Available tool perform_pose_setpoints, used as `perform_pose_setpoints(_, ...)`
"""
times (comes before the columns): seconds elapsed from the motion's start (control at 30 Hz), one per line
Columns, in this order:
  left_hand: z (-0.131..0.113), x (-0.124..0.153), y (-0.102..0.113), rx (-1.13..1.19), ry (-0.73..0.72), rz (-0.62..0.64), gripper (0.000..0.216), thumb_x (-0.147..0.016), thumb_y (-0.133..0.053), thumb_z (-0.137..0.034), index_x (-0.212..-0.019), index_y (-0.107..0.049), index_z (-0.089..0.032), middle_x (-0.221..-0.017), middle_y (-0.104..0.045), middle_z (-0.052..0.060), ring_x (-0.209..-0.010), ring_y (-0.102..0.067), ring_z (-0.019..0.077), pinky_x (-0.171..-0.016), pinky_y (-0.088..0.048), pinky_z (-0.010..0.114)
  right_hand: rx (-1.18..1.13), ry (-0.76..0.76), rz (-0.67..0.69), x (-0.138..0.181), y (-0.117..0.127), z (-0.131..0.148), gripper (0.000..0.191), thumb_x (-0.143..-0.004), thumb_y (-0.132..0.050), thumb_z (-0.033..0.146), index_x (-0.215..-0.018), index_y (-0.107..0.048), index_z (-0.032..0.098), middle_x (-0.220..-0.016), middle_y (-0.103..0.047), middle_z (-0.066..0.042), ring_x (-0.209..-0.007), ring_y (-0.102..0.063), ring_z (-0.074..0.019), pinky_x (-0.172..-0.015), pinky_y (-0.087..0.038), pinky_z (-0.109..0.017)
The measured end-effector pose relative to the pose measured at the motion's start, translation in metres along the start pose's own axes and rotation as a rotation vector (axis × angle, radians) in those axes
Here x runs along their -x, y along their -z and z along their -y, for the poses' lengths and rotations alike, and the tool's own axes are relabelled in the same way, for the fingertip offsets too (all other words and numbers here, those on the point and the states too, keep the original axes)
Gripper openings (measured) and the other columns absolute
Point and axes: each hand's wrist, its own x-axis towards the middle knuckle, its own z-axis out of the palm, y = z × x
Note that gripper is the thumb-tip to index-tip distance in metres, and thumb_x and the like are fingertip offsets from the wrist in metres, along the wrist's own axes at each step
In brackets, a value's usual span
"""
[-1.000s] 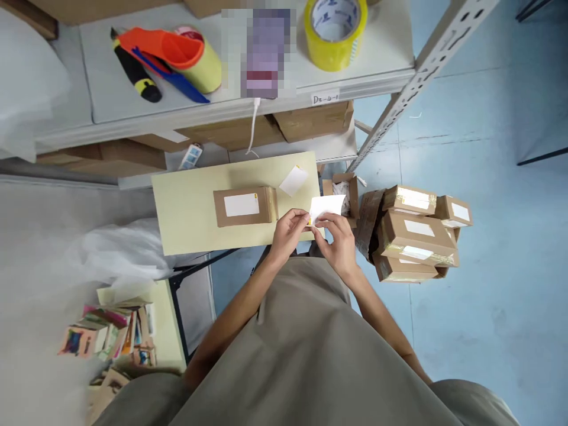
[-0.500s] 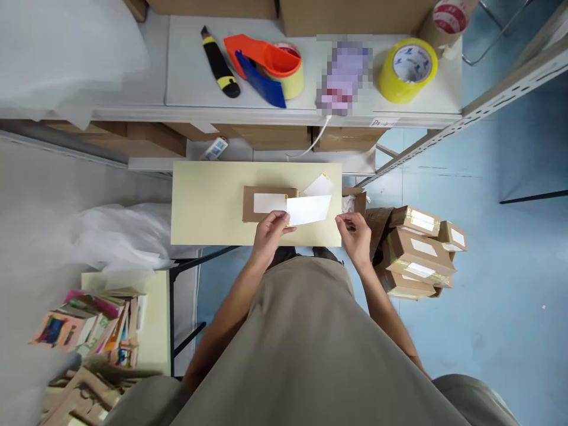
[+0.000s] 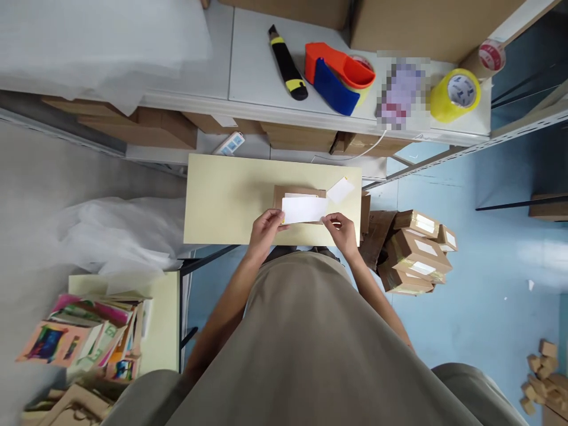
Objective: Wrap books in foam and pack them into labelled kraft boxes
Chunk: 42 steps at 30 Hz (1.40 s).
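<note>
Spanning both hands (image 3: 263,233) (image 3: 343,232), white label (image 3: 304,210)

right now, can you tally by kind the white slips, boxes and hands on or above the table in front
White slips: 3 (held slip, loose slip, box's slip)
Boxes: 1 (brown box)
Hands: 2 (left hand, right hand)
Total: 6

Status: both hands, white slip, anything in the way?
Left hand pinching white slip at left end. Right hand at its right corner, grip unclear. Slip blocks most of carton from view. Second slip alongside.
</note>
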Motion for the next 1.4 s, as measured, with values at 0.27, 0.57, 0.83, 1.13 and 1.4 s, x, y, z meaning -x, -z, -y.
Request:
perform_pose_setpoints(0.27, 0.064, -0.049, 0.05, -0.156, 0.069, -0.019, 0.059, -0.072, -0.083, -0.075, -0.093, -0.069, -0.022, -0.094, -0.078, 0.007, -0.097, -0.075, 0.0236, -0.088, -0.068, 0.041, 0.091, -0.105, -0.024, -0.007, -0.062, -0.044, 0.043, -0.086, -0.071, 0.069, -0.085, -0.071, 0.026, -0.096, -0.084, -0.01, -0.089, -0.076, -0.0272, -0.088, -0.061, -0.042)
perform_pose_setpoints(0.57, 0.073, -0.083, 0.041, -0.434, 0.027, 0.084, 0.024, -0.092, -0.073, -0.045, -0.093, -0.073, -0.02, -0.103, -0.084, 0.011, -0.102, -0.08, 0.0242, -0.095, -0.061, 0.033, 0.249, -0.147, -0.145, -0.02, -0.066, -0.068, 0.039, -0.094, -0.066, 0.063, -0.087, -0.069, 0.024, -0.098, -0.084, -0.011, -0.091, -0.077, -0.0268, -0.087, -0.058, -0.037)
perform_pose_setpoints(0.83, 0.063, -0.098, 0.019, -0.789, -0.014, 0.039, 0.017, -0.098, -0.068, -0.031, -0.093, -0.08, -0.021, -0.104, -0.085, 0.009, -0.102, -0.078, 0.0254, -0.094, -0.056, 0.033, 0.461, -0.204, -0.147, -0.05, -0.065, -0.074, 0.027, -0.102, -0.062, 0.045, -0.096, -0.073, 0.021, -0.104, -0.085, -0.013, -0.096, -0.078, -0.0277, -0.085, -0.057, -0.033)
perform_pose_setpoints(1.13, 0.067, -0.1, 0.007, -0.895, 0.028, -0.061, 0.023, -0.101, -0.065, -0.033, -0.101, -0.083, -0.02, -0.107, -0.085, 0.009, -0.103, -0.077, 0.0247, -0.091, -0.053, 0.03, 0.674, -0.218, -0.011, -0.059, -0.061, -0.067, 0.029, -0.112, -0.056, 0.039, -0.118, -0.078, 0.021, -0.114, -0.085, -0.011, -0.105, -0.08, -0.0271, -0.089, -0.056, -0.03)
perform_pose_setpoints(1.4, 0.067, -0.101, 0.0, -0.929, 0.068, -0.117, 0.023, -0.1, -0.064, -0.032, -0.102, -0.083, -0.021, -0.109, -0.085, 0.008, -0.105, -0.077, 0.0241, -0.092, -0.053, 0.029, 0.757, -0.28, 0.091, -0.067, -0.056, -0.048, 0.029, -0.113, -0.056, 0.038, -0.118, -0.079, 0.021, -0.117, -0.085, -0.01, -0.111, -0.079, -0.028, -0.091, -0.056, -0.031)
